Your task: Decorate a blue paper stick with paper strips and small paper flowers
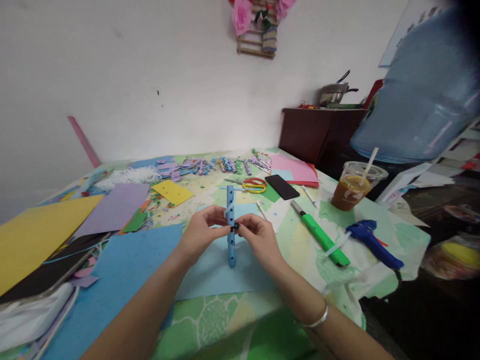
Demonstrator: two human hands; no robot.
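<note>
A blue paper tube (230, 202) with small dark dots stands upright above a light blue sheet (221, 272). My left hand (202, 231) pinches it from the left at mid height. From the right, my right hand (258, 237) has its fingertips on the same spot, with a small dark bit and a thin white strip between the fingers. A silver bracelet sits on my right wrist.
Around the sheet lie a green utility knife (322, 235), a blue glue gun (373, 242), a black phone (282, 186), scissors (254, 185), a plastic cup of drink (352, 187), coloured sheets (41, 230) and rolled paper pieces (225, 164). A water jug (420, 95) stands right.
</note>
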